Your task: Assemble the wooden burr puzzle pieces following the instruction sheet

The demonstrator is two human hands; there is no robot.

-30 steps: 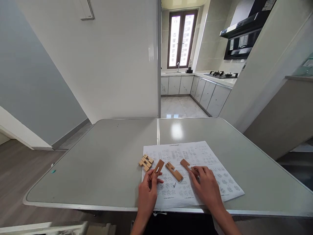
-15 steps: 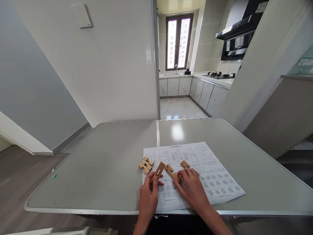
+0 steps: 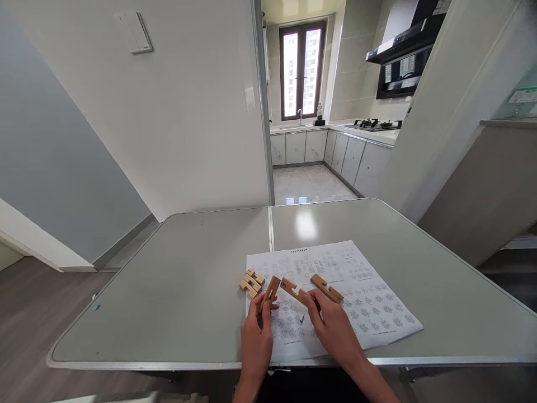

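Observation:
My left hand (image 3: 257,330) pinches a slotted wooden puzzle piece (image 3: 269,292) and holds it tilted above a printed instruction sheet (image 3: 361,302). My right hand (image 3: 333,327) is closed on the near end of a second notched wooden piece (image 3: 291,289), which is lifted slightly off the sheet. A third wooden piece (image 3: 326,287) lies flat on the paper just right of my right hand's fingers. A small assembled cluster of wooden pieces (image 3: 251,281) rests on the grey table (image 3: 176,280) at the sheet's left edge.
The folding table has a centre seam (image 3: 269,229) and rounded metal edges. A white wall (image 3: 176,112) stands behind it on the left. A doorway opens onto a kitchen with cabinets (image 3: 319,145), a hob and a window. A counter wall (image 3: 482,184) stands to the right.
My right hand left the rightmost piece, moved left and picked up the middle piece. The rightmost piece now lies uncovered. My left hand kept its piece.

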